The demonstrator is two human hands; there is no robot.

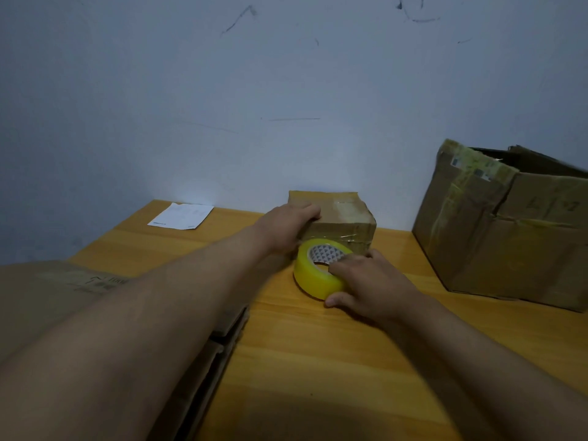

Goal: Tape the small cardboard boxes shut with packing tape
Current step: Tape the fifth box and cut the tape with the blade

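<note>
A small cardboard box [342,214] stands on the wooden table [318,345] close to the wall, its flaps down and clear tape glinting across its front. My left hand [286,227] grips its left top edge, fingers curled over the corner. Just in front of the box lies a yellow roll of packing tape [315,275], tilted against it. My right hand [366,284] holds the roll, fingers hooked into its core and thumb on the outer rim.
A large open cardboard box [509,237] with old tape stands at the right against the wall. Flattened cardboard [63,294] is stacked at the left under my forearm. A white paper slip [181,216] lies at the table's far left corner.
</note>
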